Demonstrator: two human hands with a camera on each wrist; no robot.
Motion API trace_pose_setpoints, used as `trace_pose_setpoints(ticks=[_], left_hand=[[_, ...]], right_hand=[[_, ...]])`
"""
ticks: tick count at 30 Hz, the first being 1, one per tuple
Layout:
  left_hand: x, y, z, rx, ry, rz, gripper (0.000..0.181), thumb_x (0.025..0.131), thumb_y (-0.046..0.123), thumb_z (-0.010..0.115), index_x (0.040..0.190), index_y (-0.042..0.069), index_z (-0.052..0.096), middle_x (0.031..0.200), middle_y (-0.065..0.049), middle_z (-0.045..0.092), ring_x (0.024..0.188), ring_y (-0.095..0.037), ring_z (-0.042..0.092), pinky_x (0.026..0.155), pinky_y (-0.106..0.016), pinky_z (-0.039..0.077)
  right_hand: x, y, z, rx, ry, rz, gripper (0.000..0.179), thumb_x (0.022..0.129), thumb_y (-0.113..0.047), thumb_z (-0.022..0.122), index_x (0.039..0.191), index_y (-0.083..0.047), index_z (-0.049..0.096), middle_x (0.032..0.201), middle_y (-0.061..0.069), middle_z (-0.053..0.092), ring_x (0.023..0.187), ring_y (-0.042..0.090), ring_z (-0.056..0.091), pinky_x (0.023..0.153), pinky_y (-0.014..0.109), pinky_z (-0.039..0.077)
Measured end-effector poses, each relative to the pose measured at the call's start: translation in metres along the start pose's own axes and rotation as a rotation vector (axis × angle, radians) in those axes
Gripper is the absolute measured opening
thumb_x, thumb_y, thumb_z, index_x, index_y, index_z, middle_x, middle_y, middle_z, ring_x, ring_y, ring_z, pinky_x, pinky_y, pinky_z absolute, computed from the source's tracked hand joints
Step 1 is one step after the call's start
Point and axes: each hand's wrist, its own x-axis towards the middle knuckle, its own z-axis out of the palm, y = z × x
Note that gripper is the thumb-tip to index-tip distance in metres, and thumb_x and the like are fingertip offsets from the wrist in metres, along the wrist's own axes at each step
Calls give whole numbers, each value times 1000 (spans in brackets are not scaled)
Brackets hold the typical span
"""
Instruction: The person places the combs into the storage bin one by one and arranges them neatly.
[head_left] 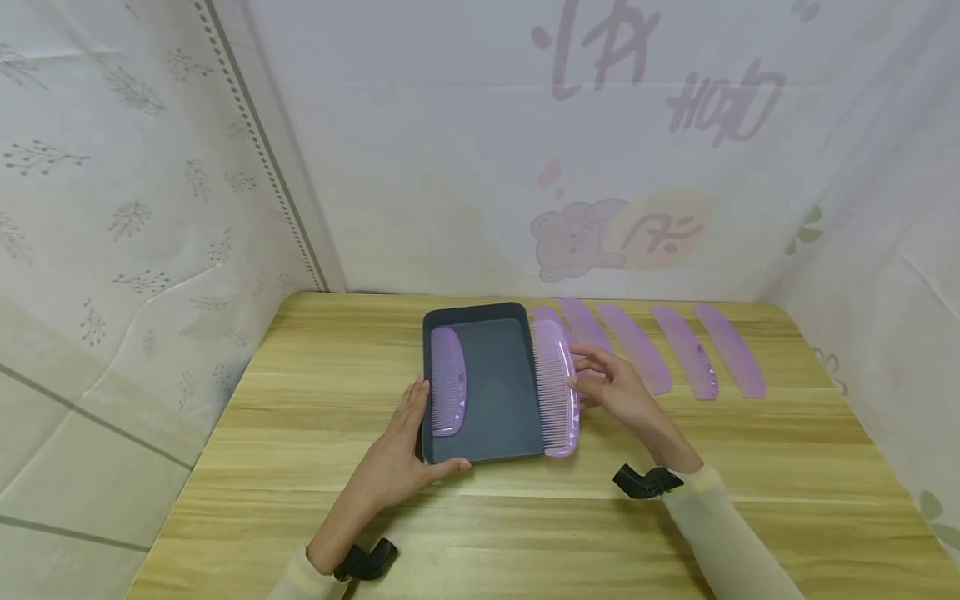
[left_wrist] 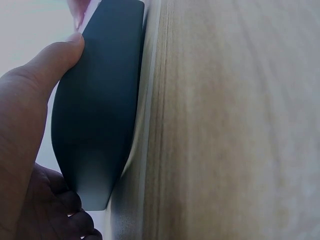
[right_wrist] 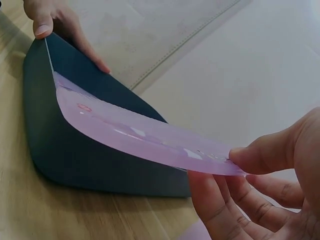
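A dark grey tray (head_left: 501,375) lies on the table, with one purple comb (head_left: 448,383) along the left side inside it. My left hand (head_left: 401,454) holds the tray's near-left corner, fingers along its left side and thumb on the near rim. My right hand (head_left: 611,387) pinches a second purple comb (head_left: 558,387) by its curved spine, between thumb and fingers. That comb overlaps the tray's right rim, teeth pointing left. In the right wrist view the held comb (right_wrist: 130,130) slants at the rim, thumb above and fingertips below.
Right of the tray, several more purple combs lie in a slanted row on the wooden table (head_left: 315,417), including the rightmost comb (head_left: 731,350) and its neighbour (head_left: 685,350). Part of the row sits behind my right hand. A printed curtain (head_left: 420,167) hangs behind the table.
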Motion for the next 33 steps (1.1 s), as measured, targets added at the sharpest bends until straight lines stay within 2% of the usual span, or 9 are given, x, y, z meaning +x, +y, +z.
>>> trace_pose_setpoints(ticks=[10, 15, 23, 29, 33], left_hand=[[-1, 0, 0, 2, 1, 0, 135, 70, 87, 68, 167, 19, 2, 175, -4, 4, 162, -29, 8, 121, -62, 31], [-1, 1, 0, 2, -3, -1, 135, 71, 84, 70, 167, 20, 2, 175, -3, 3, 162, -29, 7, 122, -62, 30], [0, 4, -2, 0, -5, 5, 135, 71, 84, 70, 167, 17, 2, 175, -4, 2, 162, -30, 7, 122, -62, 30], [1, 3, -2, 1, -4, 4, 135, 71, 85, 70, 167, 16, 4, 175, -5, 3, 162, -31, 8, 121, -63, 31], [0, 1, -1, 0, -4, 0, 135, 71, 85, 70, 167, 16, 4, 175, -5, 3, 162, -30, 8, 120, -63, 33]], right_hand=[[12, -4, 9, -7, 2, 14, 60, 96, -11, 69, 152, -9, 47, 127, 26, 61, 89, 18, 71, 73, 36, 64], [16, -10, 13, 4, 5, 32, 60, 95, -13, 70, 151, -13, 48, 126, 21, 62, 90, 20, 72, 74, 37, 64], [26, -21, 17, -29, 17, 88, 61, 96, -18, 70, 152, -21, 47, 127, 16, 62, 82, 27, 75, 80, 53, 63], [38, -25, 21, -46, -3, 70, 61, 96, -12, 68, 153, -17, 47, 126, 18, 61, 92, 22, 71, 76, 42, 65], [46, -26, 25, -44, -23, 52, 60, 96, -9, 67, 152, -14, 47, 124, 20, 61, 92, 22, 71, 75, 40, 65]])
